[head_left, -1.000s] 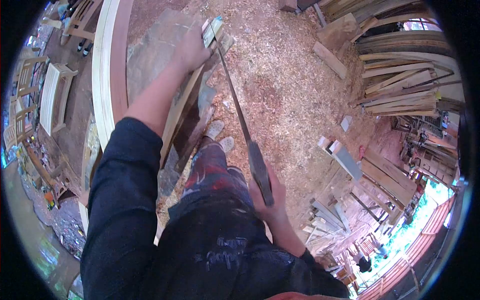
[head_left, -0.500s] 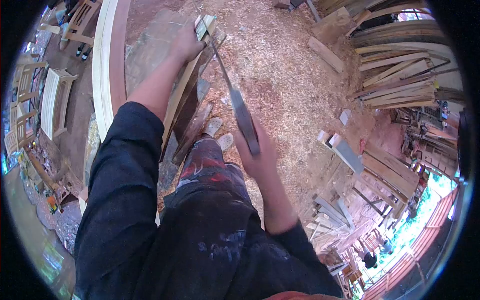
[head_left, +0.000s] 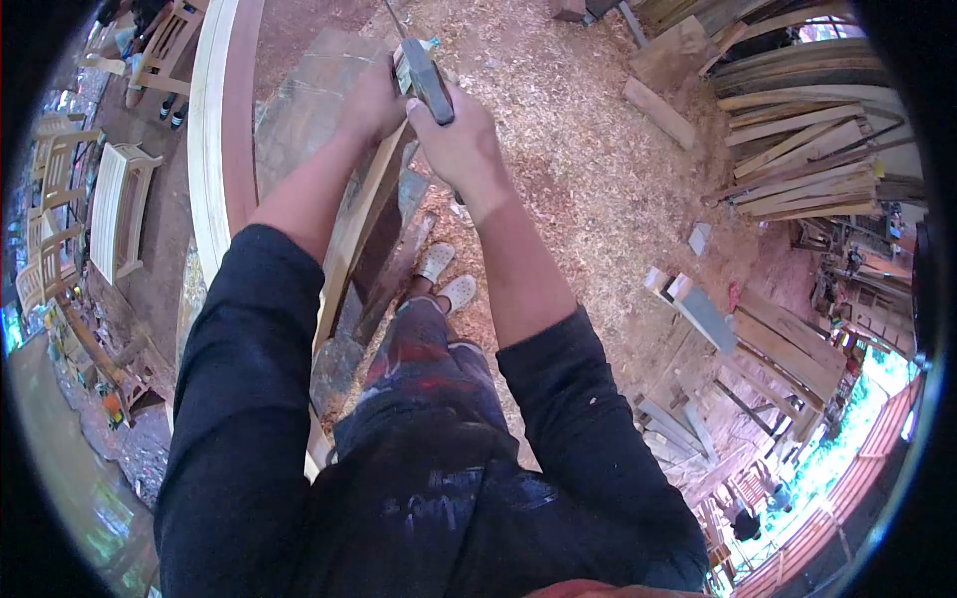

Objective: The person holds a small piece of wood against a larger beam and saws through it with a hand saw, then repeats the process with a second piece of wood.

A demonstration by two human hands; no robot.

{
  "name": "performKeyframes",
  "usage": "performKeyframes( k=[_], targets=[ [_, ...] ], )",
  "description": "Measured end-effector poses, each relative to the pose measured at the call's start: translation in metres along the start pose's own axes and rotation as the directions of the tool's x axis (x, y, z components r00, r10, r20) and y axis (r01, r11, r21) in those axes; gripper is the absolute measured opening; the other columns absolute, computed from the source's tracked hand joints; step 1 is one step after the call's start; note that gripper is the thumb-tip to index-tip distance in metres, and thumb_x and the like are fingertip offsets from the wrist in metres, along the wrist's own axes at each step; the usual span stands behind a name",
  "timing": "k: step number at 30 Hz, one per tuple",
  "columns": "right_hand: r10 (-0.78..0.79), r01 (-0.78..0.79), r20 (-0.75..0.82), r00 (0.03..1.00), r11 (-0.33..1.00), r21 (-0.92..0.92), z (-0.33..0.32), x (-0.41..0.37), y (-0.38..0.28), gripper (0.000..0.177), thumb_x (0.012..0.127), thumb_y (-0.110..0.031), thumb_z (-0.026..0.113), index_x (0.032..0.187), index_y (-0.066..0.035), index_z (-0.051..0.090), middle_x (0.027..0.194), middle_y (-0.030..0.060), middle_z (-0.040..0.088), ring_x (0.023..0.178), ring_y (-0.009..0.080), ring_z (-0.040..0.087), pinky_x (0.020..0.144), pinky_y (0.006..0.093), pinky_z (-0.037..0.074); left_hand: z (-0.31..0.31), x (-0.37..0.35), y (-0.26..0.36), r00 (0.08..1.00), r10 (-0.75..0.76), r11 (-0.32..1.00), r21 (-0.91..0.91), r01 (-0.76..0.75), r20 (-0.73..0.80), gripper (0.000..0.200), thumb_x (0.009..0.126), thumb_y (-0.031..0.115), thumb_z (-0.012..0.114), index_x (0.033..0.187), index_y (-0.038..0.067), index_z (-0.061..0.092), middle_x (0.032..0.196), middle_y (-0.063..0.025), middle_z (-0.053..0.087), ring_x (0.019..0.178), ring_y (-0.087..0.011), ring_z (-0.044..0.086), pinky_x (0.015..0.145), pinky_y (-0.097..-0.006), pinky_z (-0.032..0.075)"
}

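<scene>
My right hand [head_left: 461, 145] is wrapped round the thick dark handle of a handsaw [head_left: 429, 82]. Its thin blade, seen edge-on, points away from me toward the top of the view. Just left of it, my left hand [head_left: 373, 102] is closed on the far end of a pale wooden board [head_left: 354, 224], close beside the saw. The board lies along the edge of a workbench [head_left: 309, 105]. Both hands hide part of the board's end, and the exact contact of the blade with the wood cannot be made out.
Long curved planks [head_left: 214, 120] lie on the left of the bench. Wood shavings [head_left: 568, 169] cover the floor around my shoes [head_left: 457, 292]. Stacked boards [head_left: 797, 149] stand at the right, with more timber [head_left: 788, 349] lower down. A slatted bench [head_left: 122, 209] stands far left.
My right hand has pushed the saw forward, away from my body, so its handle is now beside my left hand. My left hand has stayed at the board's end.
</scene>
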State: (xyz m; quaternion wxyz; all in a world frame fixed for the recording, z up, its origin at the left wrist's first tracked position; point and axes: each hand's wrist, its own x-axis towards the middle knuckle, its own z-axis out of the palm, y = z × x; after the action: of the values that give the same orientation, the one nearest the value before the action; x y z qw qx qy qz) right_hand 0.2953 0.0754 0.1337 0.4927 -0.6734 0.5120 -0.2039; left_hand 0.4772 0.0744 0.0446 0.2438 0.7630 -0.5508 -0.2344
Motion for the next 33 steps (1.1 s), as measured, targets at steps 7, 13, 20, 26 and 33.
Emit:
performKeyframes(
  k=[7,13,20,26,33],
  targets=[
    [0.133,-0.134,-0.03,0.991,0.99,-0.042,-0.072,-0.264,0.017,0.059,0.099,-0.023,0.074,0.15,-0.001,0.054,0.111,0.0239,0.077,0.103,0.0362,0.079,0.087,0.0422,0.06,-0.005,0.011,0.003,0.999,-0.037,0.999,0.02,0.037,0.025,0.062,0.082,0.023,0.077,0.135,-0.004,0.059,0.124,-0.0329,0.07,0.118,-0.0489,0.068,0.103,-0.0523,0.053],
    [0.138,-0.14,-0.038,0.99,0.989,-0.051,-0.076,-0.269,0.017,0.059,0.098,-0.021,0.074,0.149,0.002,0.055,0.106,0.0202,0.077,0.095,0.0289,0.079,0.085,0.0396,0.06,-0.019,0.005,0.016,0.999,-0.024,0.999,0.048,0.023,0.028,0.064,0.083,0.025,0.077,0.136,-0.005,0.057,0.121,-0.0337,0.071,0.116,-0.0507,0.067,0.103,-0.0542,0.053],
    [0.014,-0.012,-0.052,0.999,1.0,0.029,0.019,0.013,0.014,0.036,0.101,-0.025,0.071,0.129,-0.002,0.069,0.095,0.0099,0.072,0.086,0.0188,0.067,0.081,0.0361,0.054,-0.02,-0.004,0.017,0.994,-0.069,0.996,0.059,0.064,0.083,0.061,0.086,0.03,0.079,0.134,0.001,0.056,0.119,-0.0269,0.073,0.113,-0.0448,0.071,0.098,-0.0531,0.058],
    [0.059,-0.06,0.025,0.998,0.997,0.038,0.01,0.019,0.015,0.037,0.103,-0.021,0.069,0.133,0.001,0.066,0.097,0.0095,0.072,0.086,0.0169,0.068,0.08,0.0351,0.056,-0.047,-0.003,0.039,0.971,-0.197,0.952,-0.208,0.223,0.139,0.05,0.094,0.024,0.072,0.136,0.003,0.056,0.122,-0.0224,0.073,0.116,-0.0396,0.073,0.093,-0.0521,0.06],
    [0.148,-0.149,-0.024,0.989,0.988,-0.047,0.012,0.017,0.005,0.024,0.104,-0.024,0.064,0.101,0.0,0.063,0.071,0.0047,0.063,0.061,0.0136,0.061,0.059,0.0309,0.049,-0.039,-0.002,0.03,0.953,-0.222,0.928,-0.257,0.271,0.205,0.039,0.093,0.012,0.065,0.125,-0.008,0.054,0.129,-0.0329,0.066,0.116,-0.0395,0.073,0.091,-0.0473,0.062]
  ],
)
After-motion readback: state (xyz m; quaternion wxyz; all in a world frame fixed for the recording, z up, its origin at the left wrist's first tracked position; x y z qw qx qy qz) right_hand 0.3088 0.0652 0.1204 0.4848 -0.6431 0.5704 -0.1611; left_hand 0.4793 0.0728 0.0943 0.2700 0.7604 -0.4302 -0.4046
